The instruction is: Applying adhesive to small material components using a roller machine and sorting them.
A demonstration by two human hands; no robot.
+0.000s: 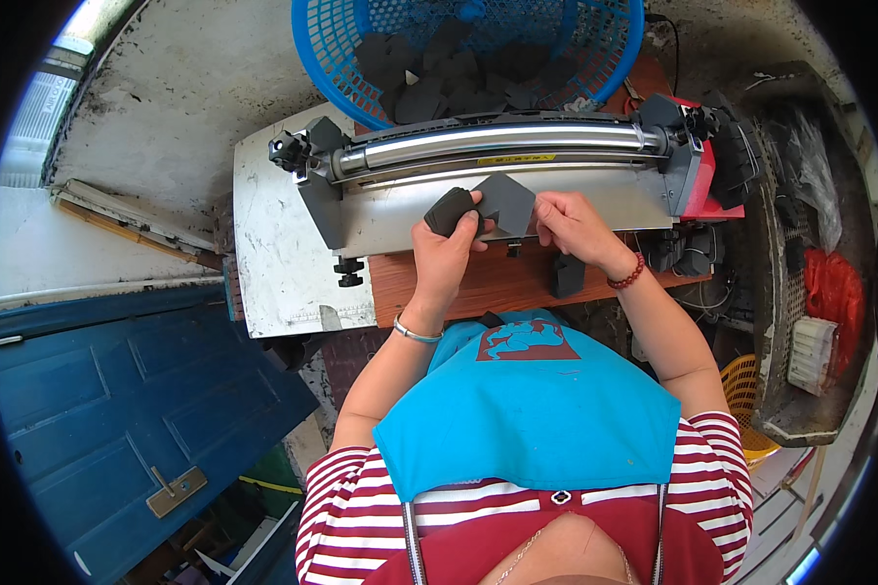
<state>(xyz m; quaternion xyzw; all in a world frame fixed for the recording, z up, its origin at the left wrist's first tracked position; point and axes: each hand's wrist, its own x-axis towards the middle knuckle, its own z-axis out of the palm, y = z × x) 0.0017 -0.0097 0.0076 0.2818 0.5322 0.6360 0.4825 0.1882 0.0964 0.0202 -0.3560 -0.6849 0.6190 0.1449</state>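
My left hand point(442, 255) is closed around a small stack of dark grey flat pieces point(452, 209), with the thumb on top. Beside the stack, a single flat dark grey piece point(510, 202) with angled edges is tilted up above the machine's metal feed plate point(390, 210). The fingertips of my right hand point(576, 229) are pinched together at that piece's right edge. Just beyond both hands runs the machine's long shiny metal roller point(507, 142). What material the pieces are, I cannot tell.
Behind the roller stands a blue plastic basket point(334, 60) with many dark pieces. Black knobs point(349, 271) stick out at the machine's left. A dark block-like stack point(568, 276) rests on the reddish wooden tabletop point(478, 283). A worn trough point(785, 390) with a red plastic bag point(832, 292) is at right.
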